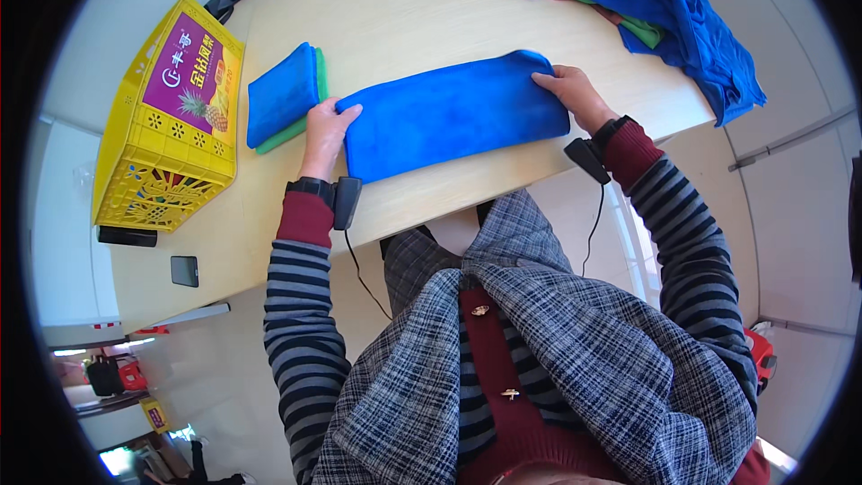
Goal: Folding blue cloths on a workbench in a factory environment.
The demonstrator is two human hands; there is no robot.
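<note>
A blue cloth towel (453, 117), folded into a long strip, lies across the near part of the table between my hands. My left hand (326, 135) pinches its left end, thumb on top. At the other end, my right hand (576, 97) grips the upper right corner between thumb and fingers. Just left of the strip rests a small stack of folded cloths, a blue one (285, 94) over a green one (321, 81). The fingers beneath the towel are partly hidden.
A yellow plastic crate (166, 157) with a purple printed panel stands on the left of the table (404, 13). Below it lies a dark phone (184, 271). A heap of loose blue and green cloths (664, 13) hangs over the far right edge. Black cables run from both wrist devices.
</note>
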